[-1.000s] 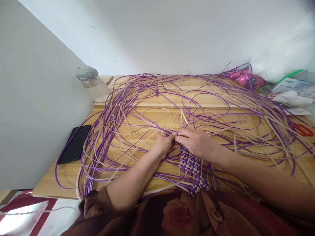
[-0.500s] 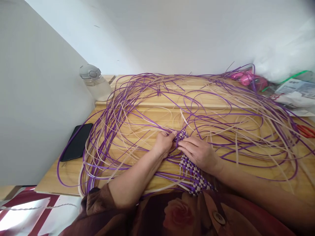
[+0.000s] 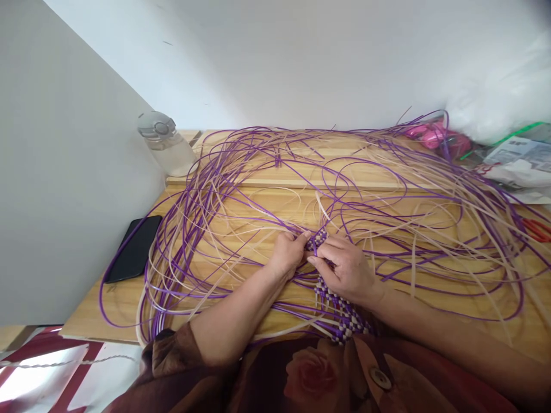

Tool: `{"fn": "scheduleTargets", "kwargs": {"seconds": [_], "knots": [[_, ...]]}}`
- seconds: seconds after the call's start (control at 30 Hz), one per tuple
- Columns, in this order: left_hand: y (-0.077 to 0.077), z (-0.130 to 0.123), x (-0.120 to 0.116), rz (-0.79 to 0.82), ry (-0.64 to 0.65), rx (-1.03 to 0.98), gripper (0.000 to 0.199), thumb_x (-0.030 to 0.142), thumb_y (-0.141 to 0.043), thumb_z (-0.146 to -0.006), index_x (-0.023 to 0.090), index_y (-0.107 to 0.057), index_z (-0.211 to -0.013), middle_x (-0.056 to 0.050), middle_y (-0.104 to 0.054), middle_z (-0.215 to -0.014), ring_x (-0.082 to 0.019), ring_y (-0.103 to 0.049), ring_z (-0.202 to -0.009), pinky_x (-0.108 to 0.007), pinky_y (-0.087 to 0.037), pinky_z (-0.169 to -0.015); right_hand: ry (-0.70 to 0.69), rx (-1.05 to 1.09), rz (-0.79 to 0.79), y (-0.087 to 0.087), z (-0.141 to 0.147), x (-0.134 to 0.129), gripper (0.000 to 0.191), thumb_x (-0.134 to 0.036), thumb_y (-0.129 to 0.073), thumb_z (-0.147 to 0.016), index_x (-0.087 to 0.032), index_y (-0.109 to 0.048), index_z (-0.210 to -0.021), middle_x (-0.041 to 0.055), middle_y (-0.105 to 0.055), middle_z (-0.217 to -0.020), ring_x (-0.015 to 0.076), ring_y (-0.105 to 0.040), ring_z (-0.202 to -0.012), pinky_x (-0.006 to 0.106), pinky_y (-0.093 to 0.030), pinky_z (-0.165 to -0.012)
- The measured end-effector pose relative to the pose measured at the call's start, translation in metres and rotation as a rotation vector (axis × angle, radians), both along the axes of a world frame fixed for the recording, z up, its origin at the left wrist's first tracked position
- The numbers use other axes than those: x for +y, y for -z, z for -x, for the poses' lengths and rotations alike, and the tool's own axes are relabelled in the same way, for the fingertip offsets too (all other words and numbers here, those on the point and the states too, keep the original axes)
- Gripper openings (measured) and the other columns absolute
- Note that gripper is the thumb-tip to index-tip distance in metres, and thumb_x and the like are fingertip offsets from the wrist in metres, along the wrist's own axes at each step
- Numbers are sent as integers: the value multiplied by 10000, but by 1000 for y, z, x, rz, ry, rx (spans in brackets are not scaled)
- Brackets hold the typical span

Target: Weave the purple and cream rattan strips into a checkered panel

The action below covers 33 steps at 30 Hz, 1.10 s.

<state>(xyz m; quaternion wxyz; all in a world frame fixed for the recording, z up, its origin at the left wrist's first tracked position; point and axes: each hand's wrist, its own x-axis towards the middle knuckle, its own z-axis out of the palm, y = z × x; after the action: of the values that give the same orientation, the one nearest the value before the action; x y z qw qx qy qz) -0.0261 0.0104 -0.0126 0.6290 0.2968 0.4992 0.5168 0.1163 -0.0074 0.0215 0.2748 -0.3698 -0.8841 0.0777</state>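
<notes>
A narrow woven piece [image 3: 344, 318] in purple and beige checks runs from the shirt front up between my hands. Its upper end is pinched by my left hand [image 3: 289, 252], thumb on top, at its left edge. From the right, my right hand [image 3: 346, 268] is closed at the same end, thumb and forefinger around a purple strip [image 3: 314, 245]. The fingertips of both hands nearly meet. Long loose purple and beige strands [image 3: 206, 189] fan out from the piece to both sides in wide loops.
On the wooden table [image 3: 258, 201] a black phone [image 3: 134, 249] lies at the left, with a clear bottle [image 3: 167, 146] behind it. Red-handled scissors [image 3: 536, 229], a pink item [image 3: 434, 136] and plastic packets [image 3: 520, 155] are at the right. A wall stands behind.
My right hand has shifted slightly left, and its thumb has moved up toward the forefinger at the purple strip. My left hand has barely moved.
</notes>
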Motion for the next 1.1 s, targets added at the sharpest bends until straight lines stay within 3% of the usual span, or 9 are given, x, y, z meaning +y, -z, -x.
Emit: {"fn": "scheduleTargets", "kwargs": {"seconds": [0.1,0.2,0.3,0.47,0.57,0.73,0.87,1.0,1.1], "knots": [[-2,-1,0,31,10,-74,382,379,-753,-667,168,-473,-515,44,-446,-463,-81,-426,-434,-225,-379,-463,18,34,95,0,-4,-7,264,-249,-549,-896,-184,-511,-643,28,-538,-680,161,-501,-717,315,-401,-688],[-3,1,1,31,41,-114,323,380,-744,-678,147,-540,-583,18,-519,-513,-85,-445,-437,-222,-365,-452,10,223,149,4,-4,-11,112,-232,-581,-888,-182,-640,-807,54,-644,-860,165,-581,-846,312,-456,-795],[-5,4,2,29,56,-146,326,388,-757,-663,139,-561,-586,6,-544,-522,-82,-448,-437,-216,-345,-445,-4,392,248,9,-2,-12,124,-220,-585,-893,-199,-695,-946,59,-688,-1003,160,-623,-939,308,-478,-880],[-6,3,-1,-33,108,-151,301,352,-819,-574,110,-678,-684,-49,-664,-676,-123,-559,-576,-249,-449,-576,67,476,471,13,0,-9,183,-316,-569,-906,-191,-700,-878,39,-693,-863,164,-622,-819,307,-492,-801],[-3,1,-2,-90,57,-67,273,337,-797,-592,106,-701,-702,-52,-673,-690,-129,-559,-593,-253,-447,-585,109,486,612,13,3,-9,260,-372,-549,-908,-171,-648,-776,10,-610,-708,136,-543,-682,271,-458,-682],[2,1,-4,-103,24,139,374,379,-786,-618,136,-537,-480,28,-476,-456,-60,-384,-429,-210,-275,-422,100,456,674,13,10,-16,288,-360,-534,-903,-164,-593,-700,-18,-524,-630,110,-463,-617,245,-408,-623],[-3,2,-3,-30,97,21,434,426,-790,-623,152,-487,-478,47,-411,-407,-45,-327,-357,-206,-217,-371,80,426,765,8,6,-18,294,-390,-528,-901,-165,-620,-736,-25,-538,-576,100,-478,-530,225,-383,-525],[-10,2,-2,19,83,-109,361,426,-793,-622,131,-588,-578,-9,-560,-511,-96,-494,-420,-210,-379,-398,135,323,800,-8,-13,-2,377,-461,-464,-927,-162,-681,-853,0,-612,-595,107,-530,-505,222,-383,-488],[-13,3,-2,-15,99,-140,331,369,-822,-578,108,-700,-742,-74,-689,-751,-143,-611,-599,-233,-494,-503,242,255,632,-19,-23,20,366,-470,-473,-918,-171,-684,-910,5,-640,-661,111,-542,-541,225,-379,-505]]}}
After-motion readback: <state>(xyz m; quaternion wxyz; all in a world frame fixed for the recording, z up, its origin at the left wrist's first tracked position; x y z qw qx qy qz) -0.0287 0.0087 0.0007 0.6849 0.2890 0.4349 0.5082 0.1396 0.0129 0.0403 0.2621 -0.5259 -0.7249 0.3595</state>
